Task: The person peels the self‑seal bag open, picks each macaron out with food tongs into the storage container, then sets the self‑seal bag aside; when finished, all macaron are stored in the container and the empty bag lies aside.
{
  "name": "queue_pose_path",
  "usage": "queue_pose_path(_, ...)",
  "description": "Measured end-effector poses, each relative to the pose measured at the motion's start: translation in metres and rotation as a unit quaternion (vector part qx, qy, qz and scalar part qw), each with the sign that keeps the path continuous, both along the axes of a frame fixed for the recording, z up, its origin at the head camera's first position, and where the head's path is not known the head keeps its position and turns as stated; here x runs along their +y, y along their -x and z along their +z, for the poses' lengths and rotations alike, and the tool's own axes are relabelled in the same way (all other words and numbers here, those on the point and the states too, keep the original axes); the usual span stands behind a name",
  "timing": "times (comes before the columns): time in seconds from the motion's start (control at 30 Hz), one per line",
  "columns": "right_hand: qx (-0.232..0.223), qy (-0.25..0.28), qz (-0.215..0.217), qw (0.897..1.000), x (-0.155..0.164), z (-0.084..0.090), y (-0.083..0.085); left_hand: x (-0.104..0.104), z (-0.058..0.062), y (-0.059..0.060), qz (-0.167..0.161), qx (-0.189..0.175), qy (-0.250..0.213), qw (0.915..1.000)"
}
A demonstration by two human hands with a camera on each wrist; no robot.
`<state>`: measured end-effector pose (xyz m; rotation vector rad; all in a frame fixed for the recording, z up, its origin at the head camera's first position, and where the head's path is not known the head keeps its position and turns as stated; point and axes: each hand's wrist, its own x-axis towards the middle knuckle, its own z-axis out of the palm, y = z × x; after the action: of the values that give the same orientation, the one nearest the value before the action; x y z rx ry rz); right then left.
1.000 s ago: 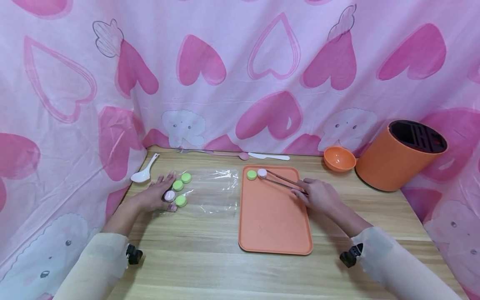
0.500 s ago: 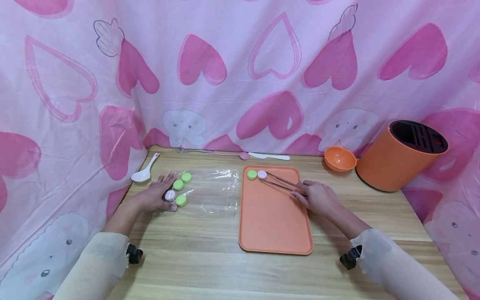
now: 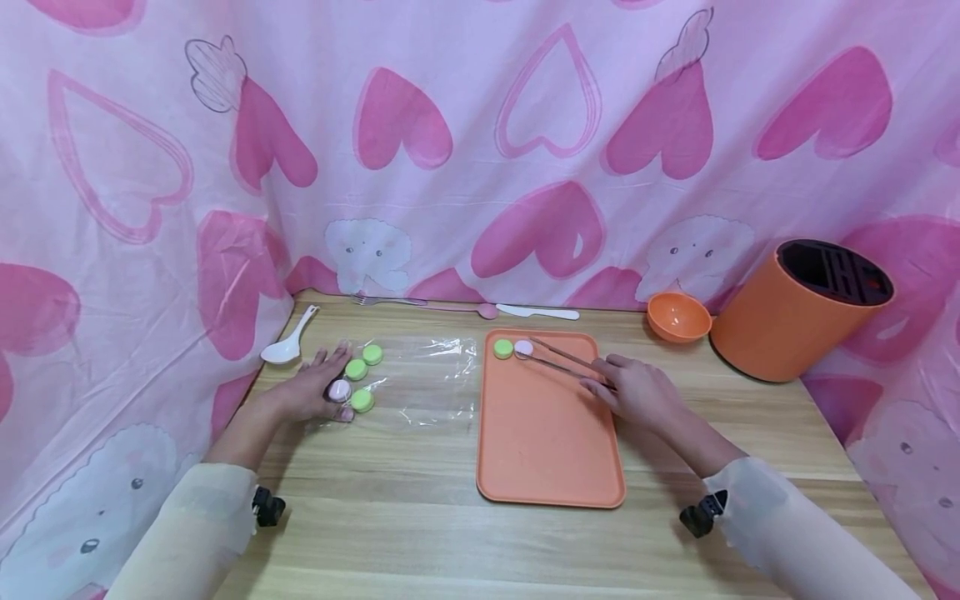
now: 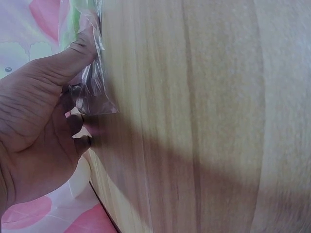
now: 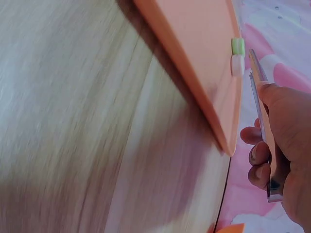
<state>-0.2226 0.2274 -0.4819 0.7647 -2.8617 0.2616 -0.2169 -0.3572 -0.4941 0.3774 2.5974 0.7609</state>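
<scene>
Barely anything is differing from the earlier head views: the right hand [image 3: 641, 392] is still gripping the metal tongs [image 5: 275, 170], and only their tips are appearing to shift very slightly toward the far side. Those tips are standing apart, and the right wrist view is showing a gap between them and the macarons. On the far left part of the orange tray [image 3: 551, 433], a green macaron [image 3: 502, 349] and a pink macaron [image 3: 523, 349] are sitting side by side, keeping the places they had a second ago. To the left, the left hand [image 3: 309, 393] is remaining where it was, its fingers spreading and resting on the left end of a clear plastic bag [image 3: 431, 379]. Three green macarons [image 3: 362, 401] and a lilac macaron [image 3: 340, 391] are lying there, next to the palm; whether they are inside the plastic or on top, I cannot tell. At the far right of the table [image 3: 390, 525], an orange bowl [image 3: 678, 318] is standing beside an orange knife block [image 3: 787, 321].
</scene>
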Motion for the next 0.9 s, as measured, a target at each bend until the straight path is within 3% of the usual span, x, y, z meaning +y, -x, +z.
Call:
queue_pose_path(0.33,0.037,-0.009,0.07,0.997,-0.036,0.003,-0.009,-0.016,-0.028,0.01,-0.006,0.016,0.002,0.9999)
queue_pose_path(0.5,0.052,-0.007,0.124,0.991,-0.05,0.0,-0.011,-0.014,-0.023,0.007,-0.006,0.013,-0.006,0.9999)
queue_pose_path(0.7,0.093,0.012,0.193,0.977,-0.063,-0.007,-0.01,-0.002,-0.001,0.0,0.0,-0.002,-0.003,1.0)
queue_pose_path(0.8,0.098,0.016,0.208,0.973,-0.069,-0.01,-0.01,0.002,0.006,-0.002,0.001,-0.004,0.007,1.0)
queue_pose_path(0.9,0.095,0.012,0.212,0.973,-0.076,-0.01,-0.01,-0.001,0.003,-0.001,0.0,-0.003,0.002,1.0)
